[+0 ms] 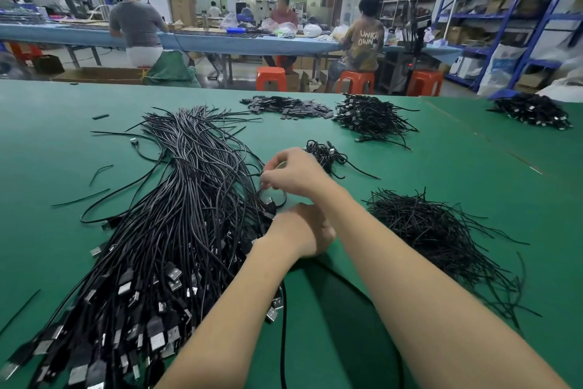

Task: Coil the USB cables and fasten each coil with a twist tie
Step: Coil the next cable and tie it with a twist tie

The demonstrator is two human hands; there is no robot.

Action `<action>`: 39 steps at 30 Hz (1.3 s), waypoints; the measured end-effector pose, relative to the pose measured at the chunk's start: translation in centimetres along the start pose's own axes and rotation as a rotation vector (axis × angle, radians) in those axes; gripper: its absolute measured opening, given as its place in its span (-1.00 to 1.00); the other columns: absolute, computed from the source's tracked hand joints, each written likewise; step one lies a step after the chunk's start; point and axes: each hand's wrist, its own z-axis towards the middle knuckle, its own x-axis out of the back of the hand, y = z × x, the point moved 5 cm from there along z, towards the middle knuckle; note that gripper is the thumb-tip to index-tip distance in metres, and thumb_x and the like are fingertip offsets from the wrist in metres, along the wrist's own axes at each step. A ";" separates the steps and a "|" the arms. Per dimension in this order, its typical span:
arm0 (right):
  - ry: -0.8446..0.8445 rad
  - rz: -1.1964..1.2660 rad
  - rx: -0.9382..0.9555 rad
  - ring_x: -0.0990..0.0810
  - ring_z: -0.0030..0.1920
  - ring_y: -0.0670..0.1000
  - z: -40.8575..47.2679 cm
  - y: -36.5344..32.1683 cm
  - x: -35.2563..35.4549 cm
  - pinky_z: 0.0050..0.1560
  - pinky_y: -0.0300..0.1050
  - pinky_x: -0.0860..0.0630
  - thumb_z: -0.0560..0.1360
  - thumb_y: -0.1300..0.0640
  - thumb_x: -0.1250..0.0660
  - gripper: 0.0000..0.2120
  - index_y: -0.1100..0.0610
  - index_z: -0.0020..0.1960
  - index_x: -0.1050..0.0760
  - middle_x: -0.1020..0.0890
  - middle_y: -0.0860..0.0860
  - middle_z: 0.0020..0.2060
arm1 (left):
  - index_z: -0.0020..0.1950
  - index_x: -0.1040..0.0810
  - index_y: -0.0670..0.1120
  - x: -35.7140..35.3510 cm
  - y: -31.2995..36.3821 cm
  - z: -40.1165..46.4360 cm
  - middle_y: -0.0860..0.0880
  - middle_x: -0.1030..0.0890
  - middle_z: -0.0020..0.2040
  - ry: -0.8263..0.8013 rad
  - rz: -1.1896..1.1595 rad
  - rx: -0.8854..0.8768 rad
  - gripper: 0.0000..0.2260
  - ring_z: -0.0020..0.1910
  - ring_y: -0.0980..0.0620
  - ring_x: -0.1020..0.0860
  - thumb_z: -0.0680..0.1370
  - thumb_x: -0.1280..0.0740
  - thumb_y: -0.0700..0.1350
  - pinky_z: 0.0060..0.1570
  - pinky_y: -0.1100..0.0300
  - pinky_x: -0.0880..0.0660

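A single thin black USB cable (pixel 270 196) is being wound into a small coil at the centre of the green table (pixel 410 149), just right of the big loose bundle of uncoiled cables (pixel 176 199) that is fanning toward the near left edge with its metal plugs showing. The right hand (pixel 295 171) is reaching across from the right, fingers curled and pinching the strand at the top of the loop; the left hand (pixel 303 231) is sitting just nearer, fingers curled under and apparently gripping the coil's lower part, though the back of the hand is hiding the fingertips. The cable looks light, limp and a little springy, likely to unwind if released, so it is probably best pinched where the loops are crossing, keeping the stiff plug end clear. Whether a tie is already in either hand cannot be told. A heap of fine black twist ties (pixel 441 231) is lying near right, a few finished coils (pixel 328 152) just beyond the hands, more coiled cables (pixel 369 116) farther off, another pile (pixel 533 111) at far right, and small flat dark pieces (pixel 287 106), too small to identify, at the far edge. Motion blur is softening the forearms, and other workers are sitting beyond at a long bench.
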 end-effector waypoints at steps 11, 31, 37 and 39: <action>0.319 0.539 -0.027 -0.55 -0.41 -0.05 -8.3 5.3 9.4 -0.29 -0.19 -0.54 0.45 0.24 -0.42 -0.87 0.12 -0.24 -0.52 -0.55 -0.08 -0.48 | -0.21 -0.48 0.03 2.4 -0.2 -0.2 0.07 -0.60 -0.19 0.389 -0.191 0.143 -0.72 -0.11 -0.05 -0.59 0.54 -0.30 0.20 -0.18 0.17 -0.34; -0.071 0.772 0.015 -0.62 0.25 0.11 -7.3 6.5 2.5 0.29 0.05 -0.55 0.69 -0.23 0.15 -0.45 0.02 0.28 -0.51 -0.55 0.35 0.24 | -0.23 -0.45 -0.13 6.0 4.0 -0.5 -0.04 -0.50 -0.42 0.142 -1.694 -0.132 -0.56 -0.47 0.02 -0.43 0.72 -0.02 0.05 -0.45 0.22 -0.39; -0.551 0.590 -0.146 -0.67 -0.28 0.14 -10.0 7.6 4.5 0.11 0.02 -0.61 0.54 -0.44 -0.06 -0.26 0.21 -0.10 -0.64 -0.66 0.22 -0.34 | -0.16 -0.44 -0.08 6.7 1.7 -0.4 0.01 -0.55 -0.35 0.146 -2.041 0.000 -0.64 -0.46 0.09 -0.49 0.73 -0.02 0.01 -0.46 0.28 -0.47; -0.613 0.654 -0.124 -0.62 -0.38 0.10 -11.0 7.7 6.1 0.16 0.22 -0.60 0.56 -0.32 -0.18 -0.45 0.15 0.01 -0.65 -0.58 0.12 -0.42 | -0.15 -0.47 -0.09 6.3 1.4 -0.4 0.00 -0.57 -0.32 0.117 -2.161 0.052 -0.66 -0.45 0.10 -0.51 0.73 -0.05 -0.02 -0.46 0.28 -0.49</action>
